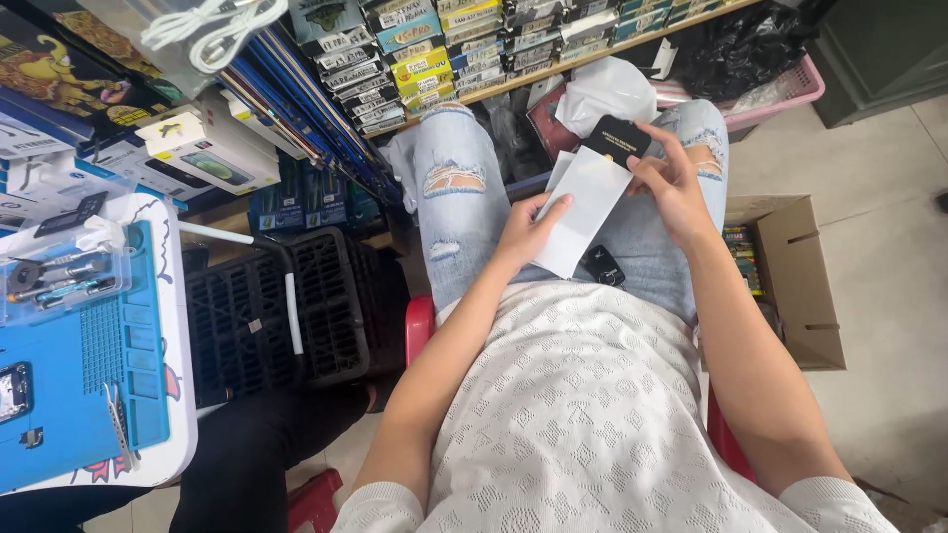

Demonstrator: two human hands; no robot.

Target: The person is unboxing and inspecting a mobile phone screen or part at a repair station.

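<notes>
A: White sleeve (590, 207), one, flat and rectangular. Where is it?

B: Over the lap, above the jeans (464, 207), tilted, its top end up by the right knee. A second white sheet edge shows just behind its upper left side.

A: Left hand (528, 232)?

B: Closed on the sleeve's lower left edge, thumb lying across the front, fingers behind.

A: Right hand (671, 188)?

B: Narrowly curled at the sleeve's upper right edge. Its fingertips pinch a black card (615, 138) that sits at the sleeve's top end; whether the card is inside or just behind the sleeve, I cannot tell.

A: Other items on the lap?

B: One small black object (602, 265), lying on the jeans just below the sleeve's bottom corner, partly covered by it. Kind not clear.

A: Surroundings, in order.

B: Red stool (420, 321), edge showing under the seated person. Black crate (286, 316) beside the left leg. Blue mat (84, 365) on a white tray at the far left edge, with a clear box of tools (59, 276) at its upper part. Cardboard box (790, 276), open, on the floor beside the right leg. Pink basket (790, 89) past the right knee, holding a black bag (741, 49). Shelf (553, 69) along the top, packed with small boxed stock.
</notes>
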